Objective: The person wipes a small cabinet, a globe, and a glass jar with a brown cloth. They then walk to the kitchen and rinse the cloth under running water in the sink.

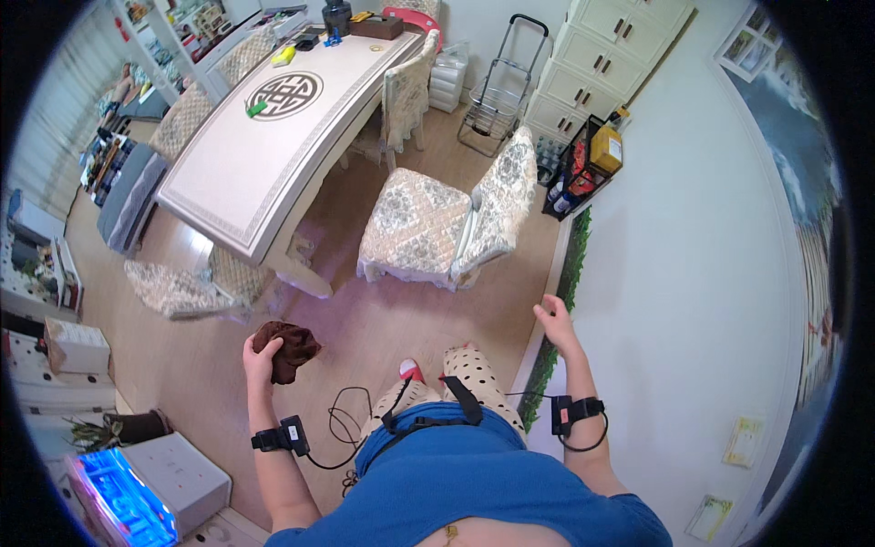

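Currently left fingers (pixel 272 347) grip brown cloth (pixel 293 356); label (pixel 614 149) on yellow box (pixel 600 146) illegible.

Wall (pixel 684 310) seemingly near right fingers (pixel 552 305), leftward free

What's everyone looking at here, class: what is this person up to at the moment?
A person in a blue top holds a dark brown cloth bunched in the left hand. The right hand is raised near the white wall, with nothing visible in it. Ahead are a long pale table and a chair with a patterned cover; neither hand touches them.
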Demonstrator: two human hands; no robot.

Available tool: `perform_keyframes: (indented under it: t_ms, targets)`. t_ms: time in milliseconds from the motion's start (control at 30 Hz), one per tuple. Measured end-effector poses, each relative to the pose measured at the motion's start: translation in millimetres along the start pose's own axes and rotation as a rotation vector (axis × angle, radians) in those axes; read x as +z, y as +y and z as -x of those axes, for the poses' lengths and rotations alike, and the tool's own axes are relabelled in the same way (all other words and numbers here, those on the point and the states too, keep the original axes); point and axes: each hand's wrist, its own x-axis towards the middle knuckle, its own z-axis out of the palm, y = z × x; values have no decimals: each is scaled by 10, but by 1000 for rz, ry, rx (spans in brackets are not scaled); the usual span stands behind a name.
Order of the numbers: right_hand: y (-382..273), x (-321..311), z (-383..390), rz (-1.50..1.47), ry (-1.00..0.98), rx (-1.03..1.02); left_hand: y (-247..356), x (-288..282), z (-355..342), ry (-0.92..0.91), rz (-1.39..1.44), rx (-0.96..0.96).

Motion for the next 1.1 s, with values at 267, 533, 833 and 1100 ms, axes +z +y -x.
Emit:
perform_keyframes:
  t_ms: [267, 533, 833, 1100]
  targets:
    - [-650, 37, -2036, -249, -109, 323, 456, 774, -639, 105, 97, -17]
    - [-383, 310, -3544, -384, -215, 435, 547, 1120, -686, 250, 52, -151]
    - [-617, 358, -3372, -717, -158, 487, 553, 878, -1834, 197, -15, -252]
    - [-1284, 692, -3218, -650, -123, 345, 790, 699, -2681, 32, 12, -256]
